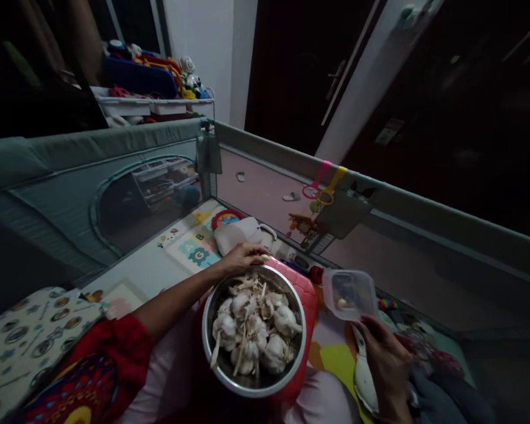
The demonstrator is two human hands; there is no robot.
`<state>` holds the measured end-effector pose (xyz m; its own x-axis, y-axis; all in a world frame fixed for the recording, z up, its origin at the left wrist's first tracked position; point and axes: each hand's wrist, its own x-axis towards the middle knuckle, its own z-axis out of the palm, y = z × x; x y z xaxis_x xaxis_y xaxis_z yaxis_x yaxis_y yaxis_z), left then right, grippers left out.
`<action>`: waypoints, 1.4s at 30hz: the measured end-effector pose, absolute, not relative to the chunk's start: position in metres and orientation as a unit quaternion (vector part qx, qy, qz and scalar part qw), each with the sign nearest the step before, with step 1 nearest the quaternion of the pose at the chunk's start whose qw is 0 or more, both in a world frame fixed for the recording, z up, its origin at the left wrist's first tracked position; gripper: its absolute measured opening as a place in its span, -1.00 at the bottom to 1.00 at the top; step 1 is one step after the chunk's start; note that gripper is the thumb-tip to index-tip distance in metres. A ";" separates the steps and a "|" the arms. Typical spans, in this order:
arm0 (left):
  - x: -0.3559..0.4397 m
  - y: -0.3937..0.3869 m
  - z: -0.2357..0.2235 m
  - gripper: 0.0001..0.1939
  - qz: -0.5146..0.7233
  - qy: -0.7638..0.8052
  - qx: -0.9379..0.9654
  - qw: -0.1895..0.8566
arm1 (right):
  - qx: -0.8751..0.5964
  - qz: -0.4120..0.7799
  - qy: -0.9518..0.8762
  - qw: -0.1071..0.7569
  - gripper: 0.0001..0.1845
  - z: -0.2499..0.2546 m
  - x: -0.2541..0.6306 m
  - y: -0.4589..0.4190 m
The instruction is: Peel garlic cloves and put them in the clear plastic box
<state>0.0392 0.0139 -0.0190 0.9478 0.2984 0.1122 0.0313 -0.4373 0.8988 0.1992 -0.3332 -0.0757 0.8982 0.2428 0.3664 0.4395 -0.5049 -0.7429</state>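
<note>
A steel bowl (pixel 252 391) full of garlic bulbs (pixel 276 352) and loose dry skins rests on a red stool (pixel 308 297) between my legs. At the bowl's far rim, my left hand (pixel 245 258) has its fingers closed on a small pale garlic clove (pixel 265 257). To the right of the bowl, my right hand (pixel 386 350) pinches the near edge of a clear plastic container (pixel 367 288), which is raised and tilted toward me. One garlic clove (pixel 342 303) lies inside it.
Padded playpen rails (pixel 265 144) with mesh sides surround me. Beyond the stool lies a white plastic item (pixel 238 234) with a handle. A pink ring toy (pixel 315 181) and a yellow one (pixel 333 185) hang on the far rail. A patterned cushion (pixel 39 335) is at left.
</note>
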 end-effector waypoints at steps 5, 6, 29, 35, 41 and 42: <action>0.038 0.009 -0.023 -0.75 0.117 0.069 0.853 0.504 | -0.853 -0.038 -0.257 0.452 -0.50 -0.061 0.179 -0.281; 0.035 0.008 -0.022 -0.74 0.122 0.066 0.856 0.498 | -0.852 -0.027 -0.268 0.449 -0.53 -0.060 0.177 -0.275; 0.040 0.000 -0.010 -0.76 0.130 0.002 0.923 0.363 | -0.857 0.009 -0.256 0.447 -0.52 -0.037 0.150 -0.260; 0.095 -0.036 -0.007 -0.81 0.065 -0.084 0.941 0.321 | -0.866 -0.021 -0.222 0.447 -0.52 -0.036 0.149 -0.251; 0.101 -0.048 0.001 -0.70 0.053 -0.115 0.945 0.301 | -0.867 -0.034 -0.218 0.446 -0.60 -0.038 0.155 -0.241; 0.096 -0.043 0.003 -0.68 0.059 -0.107 0.946 0.301 | -0.869 -0.034 -0.217 0.444 -0.62 -0.039 0.157 -0.240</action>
